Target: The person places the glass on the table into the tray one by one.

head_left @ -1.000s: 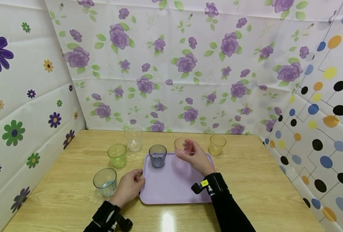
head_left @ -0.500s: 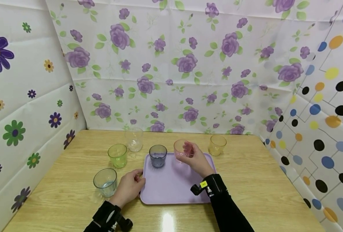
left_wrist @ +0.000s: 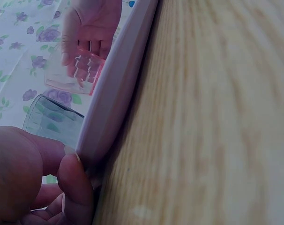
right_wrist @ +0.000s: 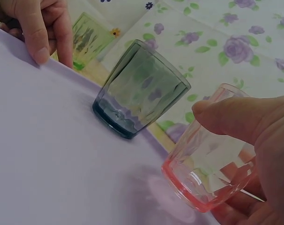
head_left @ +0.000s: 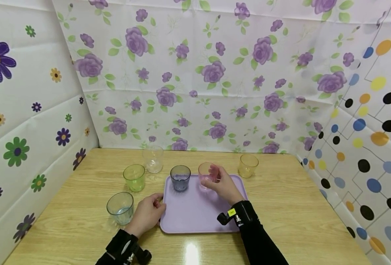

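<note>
Pink cup point(head_left: 208, 176): upright, in your right hand point(head_left: 224, 186), thumb on the near wall and fingers curled round the far side. Its base is just above, or barely touching, the far part of the lavender tray point(head_left: 195, 215); the right wrist view shows a shadow under the base point(right_wrist: 198, 190), so contact cannot be settled. Held by the side wall, likely so the mouth stays up and the base can meet the tray flat.

Blue-grey cup point(head_left: 180, 177): just left of your grip, standing on the tray, apart from the pink cup.

Tray: under the grip. Your left hand point(head_left: 147, 213) pinches its near-left rim point(left_wrist: 102, 136), thumb on top, seemingly to steady it.

Yellow cup point(head_left: 247, 165): right of your grip, off the tray, on the wooden table point(head_left: 298, 206).

Green cup point(head_left: 134, 177), clear cup point(head_left: 153, 159): further left, on the table beyond the tray's edge.

Grey cup point(head_left: 120, 208): on the table, just beside your left hand.
</note>
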A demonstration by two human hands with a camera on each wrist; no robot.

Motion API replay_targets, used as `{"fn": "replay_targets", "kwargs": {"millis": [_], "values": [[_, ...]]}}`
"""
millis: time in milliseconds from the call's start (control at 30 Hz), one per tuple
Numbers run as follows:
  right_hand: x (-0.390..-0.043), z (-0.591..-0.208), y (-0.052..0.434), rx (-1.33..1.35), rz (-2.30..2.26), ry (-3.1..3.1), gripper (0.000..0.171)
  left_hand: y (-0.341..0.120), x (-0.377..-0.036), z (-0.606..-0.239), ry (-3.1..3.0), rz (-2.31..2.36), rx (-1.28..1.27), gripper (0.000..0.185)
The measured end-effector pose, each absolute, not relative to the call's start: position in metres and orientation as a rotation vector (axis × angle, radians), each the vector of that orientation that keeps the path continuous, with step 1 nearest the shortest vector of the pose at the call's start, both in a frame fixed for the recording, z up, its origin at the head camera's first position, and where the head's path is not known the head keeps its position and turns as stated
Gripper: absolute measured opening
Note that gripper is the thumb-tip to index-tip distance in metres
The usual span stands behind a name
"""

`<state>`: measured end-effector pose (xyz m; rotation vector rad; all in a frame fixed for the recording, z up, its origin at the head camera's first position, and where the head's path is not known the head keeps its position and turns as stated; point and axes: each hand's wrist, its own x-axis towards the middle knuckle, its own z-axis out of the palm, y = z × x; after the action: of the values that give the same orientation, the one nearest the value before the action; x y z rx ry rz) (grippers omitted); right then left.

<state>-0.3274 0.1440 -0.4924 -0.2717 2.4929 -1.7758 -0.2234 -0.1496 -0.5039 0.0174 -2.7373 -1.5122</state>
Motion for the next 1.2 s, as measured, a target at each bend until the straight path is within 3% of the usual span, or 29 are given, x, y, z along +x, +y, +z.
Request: {"fn": "replay_targets", "kwargs": {"millis": [1200], "values": [[-0.3237, -0.4980, 0.1383, -0.283, -1.671, 2.565, 0.087, -0.1489, -0.2224, -0.5026, -2.725, -1.510, 0.000, 0.044]]}}
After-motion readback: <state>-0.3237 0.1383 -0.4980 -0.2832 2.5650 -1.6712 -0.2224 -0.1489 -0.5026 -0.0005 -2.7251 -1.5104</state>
